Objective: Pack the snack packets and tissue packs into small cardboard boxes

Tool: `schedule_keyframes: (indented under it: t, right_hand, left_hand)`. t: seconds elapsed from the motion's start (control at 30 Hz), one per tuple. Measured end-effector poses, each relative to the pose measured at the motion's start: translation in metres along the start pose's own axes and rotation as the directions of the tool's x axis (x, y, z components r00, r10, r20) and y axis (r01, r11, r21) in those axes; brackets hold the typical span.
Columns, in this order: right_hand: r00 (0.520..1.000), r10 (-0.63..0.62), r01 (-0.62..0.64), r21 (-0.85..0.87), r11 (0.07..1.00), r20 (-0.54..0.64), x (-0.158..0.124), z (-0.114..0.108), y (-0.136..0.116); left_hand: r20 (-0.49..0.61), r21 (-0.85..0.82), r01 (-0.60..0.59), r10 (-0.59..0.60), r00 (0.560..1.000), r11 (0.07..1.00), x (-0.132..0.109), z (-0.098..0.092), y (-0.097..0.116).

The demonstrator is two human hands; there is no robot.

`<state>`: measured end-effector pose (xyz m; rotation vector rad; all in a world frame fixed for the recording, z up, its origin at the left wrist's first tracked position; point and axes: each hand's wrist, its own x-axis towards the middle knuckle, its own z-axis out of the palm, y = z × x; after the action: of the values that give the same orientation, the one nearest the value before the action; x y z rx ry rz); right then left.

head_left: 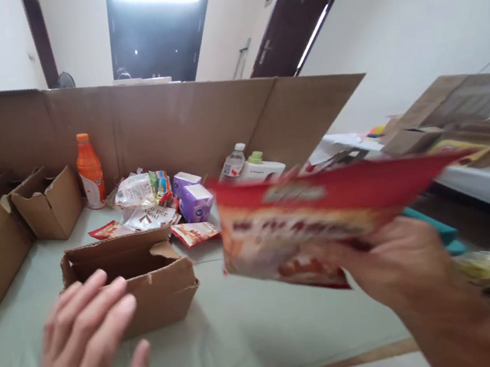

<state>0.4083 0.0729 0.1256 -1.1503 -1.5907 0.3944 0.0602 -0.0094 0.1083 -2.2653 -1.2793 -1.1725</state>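
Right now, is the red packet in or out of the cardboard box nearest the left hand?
Out: the right hand holds the red packet up, right of the cardboard box and apart from it.

White packet (152, 217) beyond left hand (84, 348): "per" above "Meal", upper line's start unclear. Red packet (277, 234) in right hand (395, 258): lettering blurred, unreadable. White bottle (262, 170) beyond it: print too small.

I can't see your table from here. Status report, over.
Right hand gripping red packet, packet blurred. Left hand open, nothing held. Left hand partly hides open cardboard box.
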Motion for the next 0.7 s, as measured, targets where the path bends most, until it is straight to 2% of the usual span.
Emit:
schedule_keyframes:
  t: [0.03,0.07,0.1,0.13,0.2,0.23,0.27,0.33,0.37,0.4,0.47,0.53,0.6,0.7]
  right_hand:
    - [0.993,-0.024,0.035,0.091,0.995,-0.115,0.007,0.016,-0.008]
    - [0.982,-0.054,0.086,0.177,0.980,-0.178,0.013,0.034,-0.016]
    - [0.977,-0.096,0.143,0.252,0.957,-0.189,0.019,0.052,-0.025]
    - [0.977,-0.147,0.189,0.307,0.933,-0.155,0.024,0.070,-0.034]
    - [0.961,-0.269,0.230,0.344,0.910,0.070,0.035,0.100,-0.049]
    - [0.918,-0.319,0.238,0.316,0.918,0.236,0.040,0.110,-0.056]
    - [0.843,-0.346,0.260,0.250,0.933,0.413,0.044,0.118,-0.061]
    - [0.642,-0.287,0.377,0.033,0.926,0.711,0.051,0.127,-0.071]
    - [0.547,-0.209,0.460,-0.082,0.884,0.811,0.053,0.130,-0.075]
    - [0.471,-0.119,0.539,-0.178,0.823,0.874,0.054,0.133,-0.079]
    - [0.345,0.042,0.647,-0.270,0.713,0.938,0.056,0.139,-0.085]
    - [0.258,0.110,0.688,-0.262,0.677,0.960,0.057,0.144,-0.090]
    - [0.205,0.108,0.683,-0.221,0.696,0.973,0.057,0.149,-0.091]
    - [0.146,0.109,0.657,-0.179,0.732,0.983,0.055,0.159,-0.085]
  left_hand:
    - [-0.011,0.072,-0.027,0.028,1.000,0.997,0.004,-0.005,-0.009]
    - [-0.004,0.115,-0.050,0.051,0.999,0.992,0.007,-0.006,-0.017]
    - [0.011,0.145,-0.048,0.047,0.999,0.988,0.007,-0.006,-0.024]
    - [0.029,0.157,-0.041,0.037,0.999,0.987,0.005,-0.003,-0.029]
    - [0.055,0.151,-0.054,0.046,0.997,0.987,-0.003,0.002,-0.036]
    - [0.059,0.150,-0.058,0.049,0.997,0.987,-0.008,0.004,-0.037]
    - [0.057,0.153,-0.053,0.045,0.997,0.987,-0.012,0.005,-0.038]
    - [0.042,0.165,-0.017,0.010,0.999,0.986,-0.017,0.005,-0.039]
    - [0.034,0.164,0.013,-0.018,0.999,0.986,-0.019,0.005,-0.040]
    - [0.028,0.153,0.039,-0.043,0.999,0.988,-0.019,0.004,-0.041]
    - [0.044,0.111,0.037,-0.042,0.998,0.993,-0.019,0.002,-0.045]
    - [0.079,0.070,-0.004,-0.001,0.997,0.998,-0.019,0.000,-0.050]
    - [0.107,0.045,-0.056,0.051,0.993,0.997,-0.019,-0.003,-0.053]
    - [0.084,0.028,-0.051,0.049,0.995,0.998,-0.019,-0.005,-0.048]
